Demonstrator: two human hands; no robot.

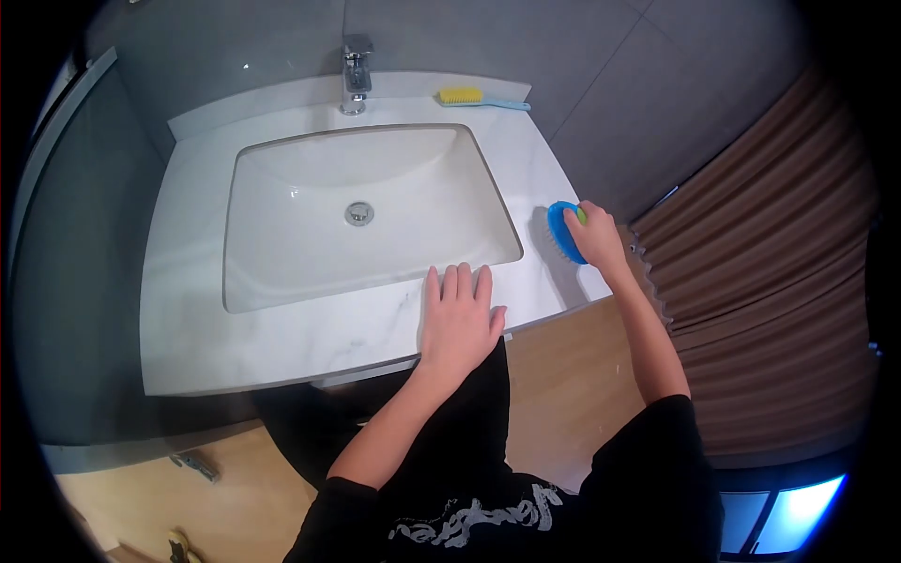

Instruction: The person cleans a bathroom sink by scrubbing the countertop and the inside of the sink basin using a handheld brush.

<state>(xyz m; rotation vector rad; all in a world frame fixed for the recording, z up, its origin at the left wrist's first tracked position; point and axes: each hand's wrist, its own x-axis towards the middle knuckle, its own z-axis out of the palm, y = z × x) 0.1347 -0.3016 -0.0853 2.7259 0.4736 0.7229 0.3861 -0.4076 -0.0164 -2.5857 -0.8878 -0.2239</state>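
Observation:
My right hand (597, 235) is closed around the handle of a blue scrub brush (561, 228) with a bit of green on it. The brush is tilted over the right side of the white marbled countertop (188, 352), its pale bristles facing left. Whether the bristles touch the surface, I cannot tell. Flat on the counter's front edge rests my left hand (460, 314), fingers stretched toward the white sink basin (310, 253). A metal drain (358, 214) sits in the basin's middle.
Behind the basin stands a chrome faucet (355, 75). A brush with yellow bristles (462, 96) and a light blue handle lies at the back right. Brown pleated curtain (770, 272) hangs to the right. Grey tiled wall (563, 47) rises behind.

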